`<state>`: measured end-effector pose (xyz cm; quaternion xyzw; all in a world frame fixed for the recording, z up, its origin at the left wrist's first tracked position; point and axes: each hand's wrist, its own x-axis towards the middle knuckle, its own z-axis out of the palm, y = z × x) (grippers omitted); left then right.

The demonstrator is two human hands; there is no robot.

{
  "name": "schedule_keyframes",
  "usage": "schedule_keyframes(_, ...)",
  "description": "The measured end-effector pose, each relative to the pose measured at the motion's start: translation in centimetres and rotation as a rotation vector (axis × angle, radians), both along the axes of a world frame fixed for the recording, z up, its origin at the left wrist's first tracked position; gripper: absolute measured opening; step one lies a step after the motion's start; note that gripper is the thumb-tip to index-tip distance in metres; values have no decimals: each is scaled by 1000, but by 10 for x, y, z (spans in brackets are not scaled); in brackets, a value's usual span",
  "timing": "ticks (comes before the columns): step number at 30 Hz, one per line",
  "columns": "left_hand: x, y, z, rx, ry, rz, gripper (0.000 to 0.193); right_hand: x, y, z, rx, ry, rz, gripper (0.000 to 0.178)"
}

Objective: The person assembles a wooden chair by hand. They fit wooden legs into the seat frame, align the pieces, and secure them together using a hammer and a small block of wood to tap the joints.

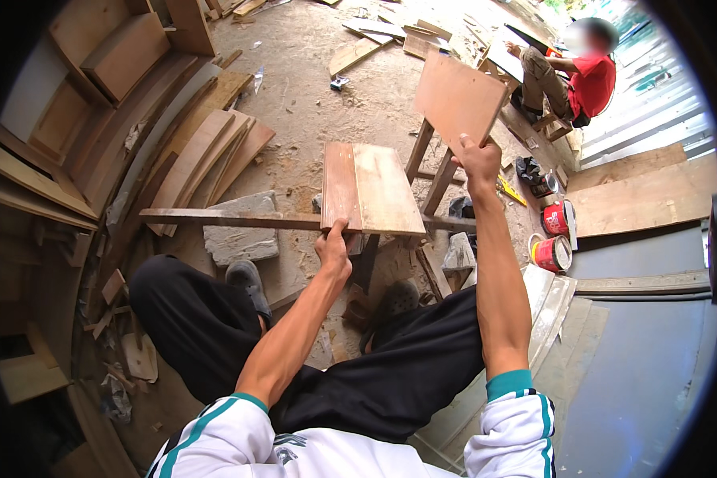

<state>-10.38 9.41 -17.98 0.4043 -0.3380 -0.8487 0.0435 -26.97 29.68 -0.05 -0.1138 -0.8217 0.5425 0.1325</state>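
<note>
My left hand (334,248) grips the near edge of a two-toned wooden board (386,187), with a reddish strip on its left and a paler one on its right. The board lies over a wooden bar (239,217) in front of my knees. Farther off to the right, my right hand (478,165) is closed on the near corner of a light brown wooden panel (460,95). That panel is raised and tilted, apart from the two-toned board. Behind and below it are dark wooden legs (419,150).
Curved wooden pieces (199,163) lean at the left, beside a pale stone block (243,231). Red paint cans (551,253) stand at the right near a yellow-handled tool (510,191). Scrap boards (354,57) litter the dusty floor. A person in red (593,84) sits at far right.
</note>
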Motion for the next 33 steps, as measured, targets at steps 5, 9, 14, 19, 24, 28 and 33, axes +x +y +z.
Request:
schedule_keyframes(5, -43, -17, -5, 89, 164, -30, 25, -4, 1, 4, -293, 138, 73, 25)
schedule_keyframes(9, -78, -41, -35, 136, 256, -30, 32, -28, 10, -33, -366, 163, 194, 38)
schedule_keyframes(14, -90, -55, -56, 171, 230, -33, 39, -37, 15, -71, -609, -4, 185, 46)
schedule_keyframes(19, -93, -38, -46, 36, 211, -51, 41, -49, 46, -97, -796, 55, 148, 53)
schedule_keyframes(24, -99, 0, -36, -94, 176, -47, 43, -51, 111, -122, -838, -130, 49, 42)
schedule_keyframes(28, -80, 13, -34, -226, 89, -42, 46, -27, 128, -135, -734, -359, 19, 33)
schedule_keyframes(33, -77, 8, -43, -303, 81, -112, 50, -14, 109, -122, -479, -552, -27, 39)
